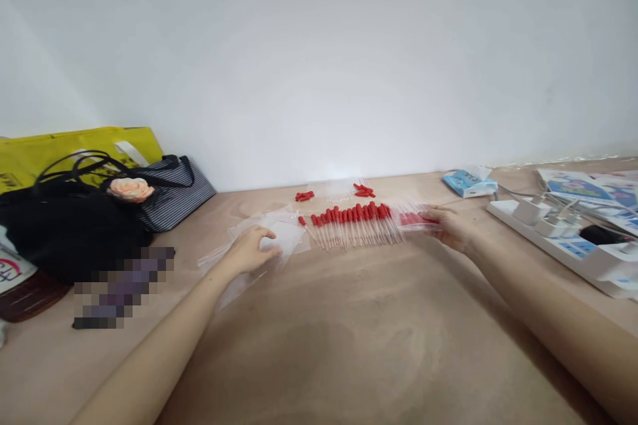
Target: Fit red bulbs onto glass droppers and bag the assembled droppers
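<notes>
A row of several clear droppers with red rubber bulbs (355, 222) lies across the middle of the tan table. My left hand (250, 249) rests with curled fingers on a pile of clear plastic bags (279, 234) to the left of the row. My right hand (451, 226) holds a clear bag with red-capped droppers inside (413, 218) at the row's right end. Loose red bulbs (304, 196) and more red bulbs (364, 190) lie farther back beside some bare glass tubes (339, 189).
A black bag (70, 229), a striped bag (172, 196) with a peach flower and a yellow bag (74, 153) crowd the left side. At the right stand a white power strip with plugs (558, 232), a tissue pack (468, 182) and printed sheets (593, 189). A white wall rises behind.
</notes>
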### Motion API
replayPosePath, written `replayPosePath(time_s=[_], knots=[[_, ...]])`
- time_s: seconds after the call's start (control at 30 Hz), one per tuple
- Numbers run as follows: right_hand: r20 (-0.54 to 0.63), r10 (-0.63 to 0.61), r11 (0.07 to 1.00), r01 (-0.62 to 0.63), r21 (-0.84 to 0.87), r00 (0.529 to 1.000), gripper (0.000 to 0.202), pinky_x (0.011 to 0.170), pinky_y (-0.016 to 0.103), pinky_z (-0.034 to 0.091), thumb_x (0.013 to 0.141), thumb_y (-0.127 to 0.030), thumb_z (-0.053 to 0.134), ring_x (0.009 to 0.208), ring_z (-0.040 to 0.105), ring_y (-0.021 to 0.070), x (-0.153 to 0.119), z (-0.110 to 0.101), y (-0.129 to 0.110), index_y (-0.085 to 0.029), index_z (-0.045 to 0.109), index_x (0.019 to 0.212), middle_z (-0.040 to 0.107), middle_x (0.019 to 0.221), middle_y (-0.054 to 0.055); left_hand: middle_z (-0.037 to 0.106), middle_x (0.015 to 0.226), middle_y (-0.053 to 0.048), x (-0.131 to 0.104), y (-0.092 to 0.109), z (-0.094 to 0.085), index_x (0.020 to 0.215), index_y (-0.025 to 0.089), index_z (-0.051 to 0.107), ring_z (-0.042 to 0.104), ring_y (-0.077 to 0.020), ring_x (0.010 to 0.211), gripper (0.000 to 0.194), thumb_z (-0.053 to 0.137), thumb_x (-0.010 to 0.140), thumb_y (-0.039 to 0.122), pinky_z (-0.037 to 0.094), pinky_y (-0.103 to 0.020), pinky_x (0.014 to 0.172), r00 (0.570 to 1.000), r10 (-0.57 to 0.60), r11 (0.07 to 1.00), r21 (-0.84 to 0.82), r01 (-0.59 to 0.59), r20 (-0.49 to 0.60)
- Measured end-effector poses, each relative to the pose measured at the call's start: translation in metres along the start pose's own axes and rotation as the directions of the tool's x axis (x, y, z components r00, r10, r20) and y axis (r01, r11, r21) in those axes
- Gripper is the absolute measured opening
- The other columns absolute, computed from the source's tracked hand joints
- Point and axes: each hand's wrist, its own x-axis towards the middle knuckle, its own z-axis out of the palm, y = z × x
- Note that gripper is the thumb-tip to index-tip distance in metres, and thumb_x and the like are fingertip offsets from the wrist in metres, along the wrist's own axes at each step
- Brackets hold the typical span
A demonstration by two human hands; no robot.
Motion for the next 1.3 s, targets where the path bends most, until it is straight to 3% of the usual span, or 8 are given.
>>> replayPosePath(time_s=[0.17,0.3,0.43,0.53,0.77,0.97,1.07,1.3], knots=[[-0.163,-0.008,0.990,-0.015,-0.138,0.987,0.011,0.045,0.021,0.043,0.065,-0.011,0.054,0.047,0.052,0.0105,0.013,-0.021,0.018,-0.020,0.053,0.072,0.056,0.056,-0.001,0.058,0.108,-0.014,0.006,-0.021,0.012,0.107,0.009,0.055,0.055,-0.0269,0.098,0.059,0.058,0.063,0.048,0.043,-0.031,0.080,0.972,-0.234,0.970,0.067,0.234,-0.010],[-0.269,-0.125,0.927,0.015,-0.375,0.955,0.032,0.062,0.029,0.046,0.058,-0.017,0.065,0.066,0.057,0.0181,0.018,-0.029,0.027,-0.019,0.057,0.089,0.061,0.072,0.004,0.061,0.101,-0.015,0.012,-0.026,0.018,0.113,0.008,0.050,0.058,-0.0275,0.091,0.076,0.072,0.048,0.041,0.043,-0.033,0.077,0.942,-0.334,0.935,-0.121,0.332,0.002],[-0.172,-0.424,0.574,0.117,-0.810,0.889,0.039,0.076,0.037,0.042,0.062,-0.027,0.061,0.084,0.055,0.0256,0.019,-0.032,0.033,-0.012,0.058,0.098,0.060,0.090,0.012,0.064,0.087,-0.010,0.015,-0.029,0.018,0.101,0.010,0.057,0.060,-0.0253,0.082,0.061,0.071,0.049,0.039,0.044,-0.031,0.070,0.931,-0.364,0.906,-0.245,0.346,-0.032],[-0.104,-0.585,0.380,0.159,-0.911,0.804,0.031,0.079,0.039,0.040,0.068,-0.027,0.054,0.092,0.052,0.0274,0.015,-0.027,0.034,-0.014,0.060,0.095,0.058,0.094,0.013,0.064,0.073,-0.005,0.017,-0.031,0.018,0.085,0.013,0.062,0.060,-0.0205,0.072,0.034,0.058,0.064,0.040,0.044,-0.027,0.062,0.938,-0.343,0.905,-0.286,0.315,-0.051],[0.163,-0.742,0.235,0.480,-0.845,0.651,0.017,0.075,0.035,0.040,0.072,-0.023,0.050,0.082,0.052,0.0227,-0.009,0.009,0.029,-0.017,0.062,0.083,0.057,0.083,0.009,0.064,0.075,-0.005,0.016,-0.025,0.015,0.076,0.015,0.061,0.058,-0.0205,0.073,0.027,0.054,0.067,0.040,0.043,-0.029,0.066,0.947,-0.286,0.931,-0.275,0.238,-0.147],[0.549,-0.651,0.073,0.763,-0.642,0.524,0.016,0.071,0.034,0.037,0.078,-0.022,0.048,0.079,0.048,0.0205,-0.055,0.056,0.025,-0.018,0.061,0.085,0.058,0.083,0.008,0.056,0.109,-0.008,0.028,0.005,0.021,0.091,0.018,0.060,0.049,-0.0222,0.102,0.034,0.055,0.067,0.041,0.036,-0.031,0.088,0.979,0.203,0.953,-0.231,-0.198,-0.004],[0.709,-0.552,-0.017,0.844,-0.537,0.440,0.016,0.069,0.034,0.035,0.079,-0.021,0.047,0.078,0.047,0.0198,-0.071,0.069,0.025,-0.018,0.062,0.085,0.057,0.085,0.008,0.057,0.105,-0.006,0.050,0.011,0.024,0.095,0.019,0.060,0.049,-0.0226,0.102,0.043,0.064,0.057,0.039,0.035,-0.030,0.088,0.968,0.234,0.948,-0.244,-0.207,0.088],[0.705,-0.529,0.084,0.856,-0.511,0.473,0.014,0.070,0.032,0.037,0.079,-0.020,0.048,0.079,0.048,0.0189,-0.068,0.062,0.027,-0.019,0.061,0.084,0.057,0.085,0.007,0.043,0.048,0.005,0.073,0.005,0.014,0.055,0.017,0.057,0.043,-0.0117,0.051,0.021,0.065,0.051,0.036,0.034,-0.022,0.053,0.974,0.099,0.962,-0.268,-0.042,0.204]])
